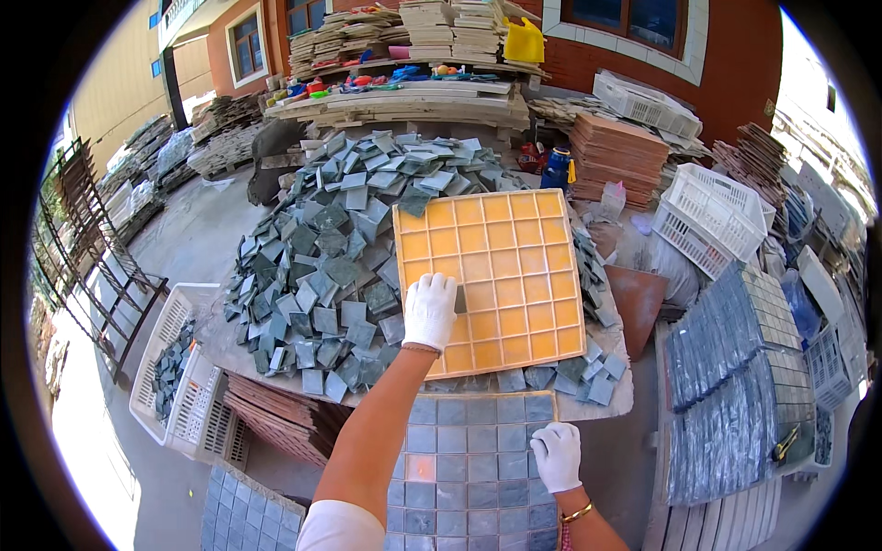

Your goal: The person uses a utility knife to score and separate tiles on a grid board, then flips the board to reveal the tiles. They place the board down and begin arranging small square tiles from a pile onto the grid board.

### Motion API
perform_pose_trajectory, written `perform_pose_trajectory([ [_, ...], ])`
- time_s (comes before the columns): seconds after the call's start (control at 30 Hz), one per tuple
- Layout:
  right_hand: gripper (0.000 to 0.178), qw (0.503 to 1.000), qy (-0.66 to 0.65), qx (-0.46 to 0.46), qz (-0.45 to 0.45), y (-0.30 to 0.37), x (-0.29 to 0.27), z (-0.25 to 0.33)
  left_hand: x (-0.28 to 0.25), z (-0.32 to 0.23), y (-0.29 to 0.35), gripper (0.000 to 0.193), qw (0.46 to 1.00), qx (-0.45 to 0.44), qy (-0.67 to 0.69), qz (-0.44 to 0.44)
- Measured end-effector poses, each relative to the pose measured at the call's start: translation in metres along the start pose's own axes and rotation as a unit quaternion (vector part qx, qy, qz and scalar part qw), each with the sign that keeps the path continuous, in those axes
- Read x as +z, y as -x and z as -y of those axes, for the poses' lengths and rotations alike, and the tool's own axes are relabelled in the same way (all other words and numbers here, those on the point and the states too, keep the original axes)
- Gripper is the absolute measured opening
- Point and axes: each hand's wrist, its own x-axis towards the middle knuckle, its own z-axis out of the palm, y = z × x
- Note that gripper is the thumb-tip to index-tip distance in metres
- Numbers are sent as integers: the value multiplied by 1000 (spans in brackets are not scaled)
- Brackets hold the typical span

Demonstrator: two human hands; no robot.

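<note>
A yellow grid tray (496,344) with square compartments lies tilted on the heap in front of me. My left hand (429,312), in a white glove, is over the tray's left side. Its fingers are closed on a dark stone tile (461,298), seen edge-on. Another dark green tile (414,201) lies across the tray's far left corner. Nearer to me is a second grid filled with grey-blue square tiles (450,468), one of them pinkish. Above its right edge my right hand (557,456), also gloved, has its fingers curled together; whatever they may hold is hidden.
Loose grey-green tiles (322,266) are heaped on the table around the tray. White plastic crates stand at left (197,395) and right (712,216). Wrapped stacks of tile sheets (721,404) fill the right side. Reddish slabs (620,156) and a blue bottle (557,169) are behind.
</note>
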Motion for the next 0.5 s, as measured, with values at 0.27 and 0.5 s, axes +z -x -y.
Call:
perform_pose_trajectory([
  [0.27,12,1000,2,8,-8,2,-1,-4,-50,-1,37,21,982,121,139,31],
  [0.5,11,1000,-16,20,-3,2,-2,3,-112,-4,219,25,969,118,203,78],
])
